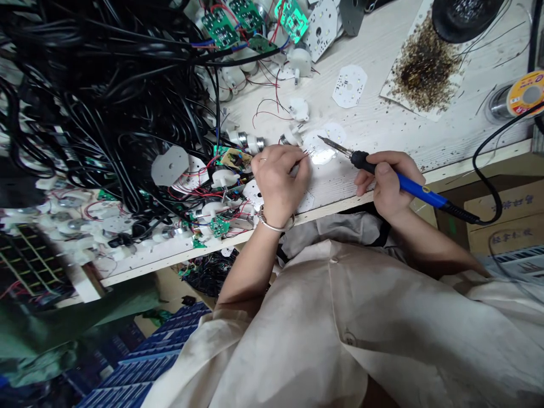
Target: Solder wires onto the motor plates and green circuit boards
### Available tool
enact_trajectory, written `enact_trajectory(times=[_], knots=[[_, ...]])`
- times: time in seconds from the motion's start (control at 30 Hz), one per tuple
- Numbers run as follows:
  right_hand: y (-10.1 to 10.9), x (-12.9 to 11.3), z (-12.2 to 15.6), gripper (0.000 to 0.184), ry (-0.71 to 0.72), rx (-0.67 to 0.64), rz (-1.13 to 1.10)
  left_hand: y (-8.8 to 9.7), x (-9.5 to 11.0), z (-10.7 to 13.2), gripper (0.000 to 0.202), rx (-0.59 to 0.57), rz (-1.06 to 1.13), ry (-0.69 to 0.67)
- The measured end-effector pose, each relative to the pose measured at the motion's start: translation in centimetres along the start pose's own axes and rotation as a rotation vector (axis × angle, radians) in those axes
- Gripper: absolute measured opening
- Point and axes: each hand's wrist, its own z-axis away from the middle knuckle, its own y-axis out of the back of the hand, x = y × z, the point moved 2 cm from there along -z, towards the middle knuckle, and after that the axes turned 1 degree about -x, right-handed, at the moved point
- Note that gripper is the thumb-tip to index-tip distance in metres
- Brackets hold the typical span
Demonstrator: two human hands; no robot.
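Observation:
My right hand (pixel 389 184) is shut around a blue-handled soldering iron (pixel 408 184), whose metal tip (pixel 329 144) points at a round white LED board (pixel 318 148) lying on the bench. My left hand (pixel 278 181) pinches thin wire ends (pixel 305 157) close to that board's edge, though they are too fine to show exactly what they are. The iron's tip sits just beside these wires, and I cannot tell whether they touch. A small white motor unit (pixel 250 141) with wires lies just beyond my left hand.
A heap of black cables (pixel 97 96) fills the left of the white bench (pixel 361 73), with green circuit boards (pixel 221 28) behind it. Burnt residue on a paper sheet (pixel 425 68) and a solder spool (pixel 525 93) lie right. A cardboard box (pixel 501 215) and blue crates (pixel 140 362) sit below the bench.

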Motion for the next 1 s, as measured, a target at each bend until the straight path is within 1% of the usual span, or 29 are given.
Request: enact_trajectory(times=[0.17, 0.27, 0.4, 0.53, 0.73, 0.87, 1.0], knots=[[-0.1, 0.0, -0.2, 0.031, -0.022, -0.051, -0.016, -0.3, 0.0, -0.1, 0.009, 0.004, -0.041, -0.016], [-0.2, 0.0, -0.4, 0.03, -0.051, -0.067, -0.031, -0.3, 0.0, -0.1, 0.008, -0.021, -0.033, -0.034], [-0.3, -0.1, -0.8, 0.03, -0.09, -0.093, -0.044, -0.3, 0.0, -0.1, 0.007, -0.05, -0.034, -0.015], [-0.4, -0.2, -1.1, 0.035, -0.114, -0.097, -0.011, -0.4, 0.0, -0.1, 0.008, -0.054, -0.043, -0.011], [-0.7, -0.4, -1.4, 0.037, -0.122, -0.134, -0.004, -0.5, -0.1, -0.1, 0.007, -0.043, -0.054, -0.018], [-0.8, -0.4, -1.5, 0.039, -0.133, -0.121, -0.007, -0.7, -0.3, -0.2, 0.008, -0.065, -0.039, 0.003], [-0.6, -0.2, -1.4, 0.038, -0.118, -0.072, -0.034, -0.7, -0.2, -0.2, 0.008, -0.059, -0.046, -0.001]])
